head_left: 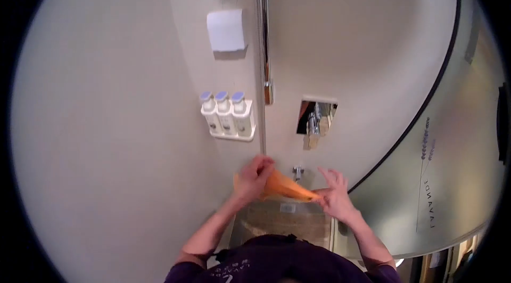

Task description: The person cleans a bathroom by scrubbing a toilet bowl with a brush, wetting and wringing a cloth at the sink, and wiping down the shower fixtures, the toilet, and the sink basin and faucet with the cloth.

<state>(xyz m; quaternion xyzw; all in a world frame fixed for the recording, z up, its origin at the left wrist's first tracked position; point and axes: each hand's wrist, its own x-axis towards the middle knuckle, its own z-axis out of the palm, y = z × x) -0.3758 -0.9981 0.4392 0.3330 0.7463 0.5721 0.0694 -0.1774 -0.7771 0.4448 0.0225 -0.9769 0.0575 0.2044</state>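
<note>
On the curved glass (458,176) at the right side, the word "LAVANDE" (429,204) is standing in mirrored letters, near its lower edge, and a purple sprig (426,142) is showing above it. The same word is showing on the dark purple shirt (277,256) of the person, with smaller characters below it which I am not able to read. Three bottles (226,118) with blue tops are standing side by side in a white rack (231,136), from its left edge to its right edge; their labels are too small for reading.

The left hand (254,178) is curling its fingers closed upon an orange cloth (287,186). The right hand (334,197) is pinching the narrow end of this cloth between thumb and finger, while its other fingers are spreading apart, pointing upward. So the cloth is hanging between the two hands, in front of the wall (282,147) and above the floor (287,224).

A small tap (298,171) is sticking out just beyond the cloth. Higher, a chrome mixer (315,123) is sitting on a shiny plate (303,118), to the right of a vertical rail (264,33).
</note>
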